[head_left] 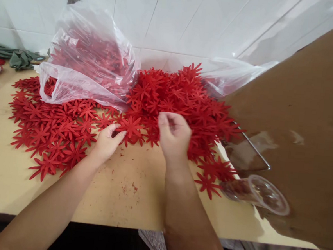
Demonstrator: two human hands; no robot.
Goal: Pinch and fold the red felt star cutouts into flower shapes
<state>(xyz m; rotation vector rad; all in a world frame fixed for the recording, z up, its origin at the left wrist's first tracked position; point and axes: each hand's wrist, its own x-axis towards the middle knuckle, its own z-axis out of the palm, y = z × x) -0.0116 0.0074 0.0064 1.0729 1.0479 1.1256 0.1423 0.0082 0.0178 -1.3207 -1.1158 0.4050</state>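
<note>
Between the thumb and fingers of my left hand (108, 141) is the edge of a red flower-shaped cutout (132, 127) with several narrow petals. To its right, my right hand (175, 135) is raised with thumb and fingertips pinched together; whatever is in that pinch, if anything, is too small to make out. Behind both hands rises a tall heap of the same red cutouts (169, 94). A flatter spread of red cutouts (48, 125) lies to the left of my left hand.
A clear plastic bag (93, 55) full of red pieces leans against the tiled wall (179, 20). On the right, a large brown board (302, 126) slants up beside a tipped clear plastic cup (268, 194). Dark green cloth (25, 59) lies far left. Red crumbs dot the table (103, 201).
</note>
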